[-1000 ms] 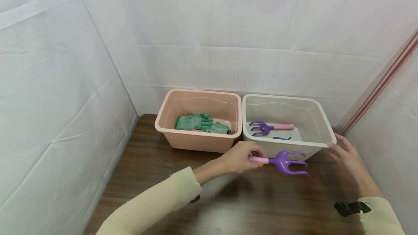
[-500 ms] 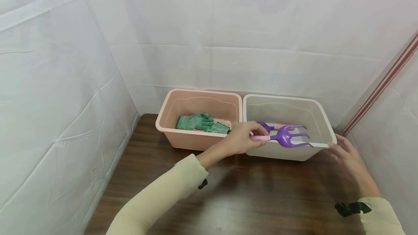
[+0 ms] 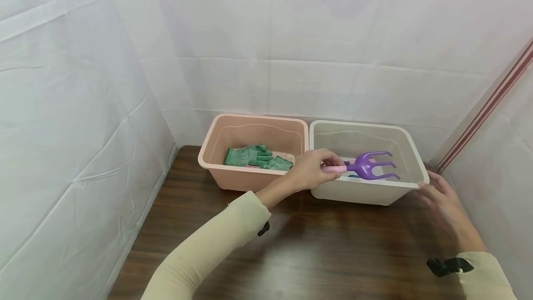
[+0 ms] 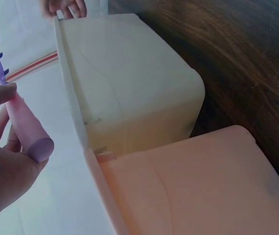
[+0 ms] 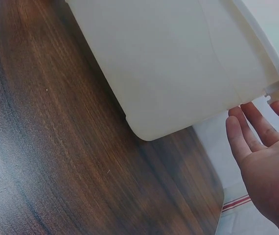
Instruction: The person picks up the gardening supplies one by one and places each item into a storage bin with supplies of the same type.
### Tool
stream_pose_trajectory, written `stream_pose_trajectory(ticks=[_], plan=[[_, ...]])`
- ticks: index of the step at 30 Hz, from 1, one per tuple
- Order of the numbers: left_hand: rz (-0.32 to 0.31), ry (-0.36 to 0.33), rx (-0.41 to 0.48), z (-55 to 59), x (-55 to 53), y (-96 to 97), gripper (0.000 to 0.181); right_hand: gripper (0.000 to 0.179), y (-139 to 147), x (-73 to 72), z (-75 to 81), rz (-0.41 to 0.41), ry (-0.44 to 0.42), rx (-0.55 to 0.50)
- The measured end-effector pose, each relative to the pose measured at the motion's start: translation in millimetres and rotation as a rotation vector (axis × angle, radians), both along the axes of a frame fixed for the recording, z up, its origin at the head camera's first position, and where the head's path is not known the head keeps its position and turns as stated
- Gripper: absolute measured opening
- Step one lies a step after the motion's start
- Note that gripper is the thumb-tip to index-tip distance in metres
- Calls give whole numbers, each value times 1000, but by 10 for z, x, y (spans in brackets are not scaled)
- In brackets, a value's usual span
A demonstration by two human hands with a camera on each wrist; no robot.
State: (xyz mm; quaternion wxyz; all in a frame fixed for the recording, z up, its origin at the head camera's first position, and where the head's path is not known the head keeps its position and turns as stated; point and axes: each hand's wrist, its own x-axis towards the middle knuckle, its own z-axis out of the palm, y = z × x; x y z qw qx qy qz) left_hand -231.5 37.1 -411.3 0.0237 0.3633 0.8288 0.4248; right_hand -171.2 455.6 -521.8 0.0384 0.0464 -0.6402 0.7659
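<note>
My left hand (image 3: 311,169) grips the pink handle of a small purple three-pronged hand cultivator (image 3: 366,166). The tool lies level above the front rim of a cream plastic bin (image 3: 354,193), prongs pointing right. In the left wrist view, thumb and fingers wrap the handle (image 4: 29,127). At the bin's front right corner my right hand (image 3: 443,198) holds the rim, thumb on top and fingers below against the wall, as the right wrist view (image 5: 271,147) also shows. Inside the bin, a second pink-handled purple tool and a small blue item (image 3: 353,176) are mostly hidden.
A peach bin (image 3: 245,178) stands directly left of the cream one, holding green gloves (image 3: 248,155) and something pink beneath them. Both bins sit at the back of a dark wooden table (image 3: 308,253). White sheeting (image 3: 266,36) encloses the back and sides.
My left hand has lifted the cultivator from in front of the cream bin up and away from me, over its front rim. My right hand has stayed on the corner.
</note>
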Motion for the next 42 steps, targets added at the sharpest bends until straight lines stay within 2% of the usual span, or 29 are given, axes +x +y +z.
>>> stream_pose_trajectory(ticks=[5,12,14,21,26,32,37,42], plan=[[15,-28,49,3,-44,41,18,40,1,-6,4,7,4,-5],[52,-115,93,-4,-101,86,20,41,-1,-3,-11,2,-17,-10],[46,-114,94,-3,-133,111,20,41,0,-12,-17,0,-24,-9],[27,-38,96,43,-320,261,15,40,21,-33,-25,8,4,-24],[49,-55,82,52,-406,371,16,39,29,-22,-13,11,15,-25],[85,-73,83,-9,-436,474,18,39,10,-13,-8,8,1,-18],[91,-90,87,-100,-468,539,19,40,7,-14,-21,9,8,-29],[84,-98,31,-189,-507,601,20,40,5,-3,-18,8,10,-30]])
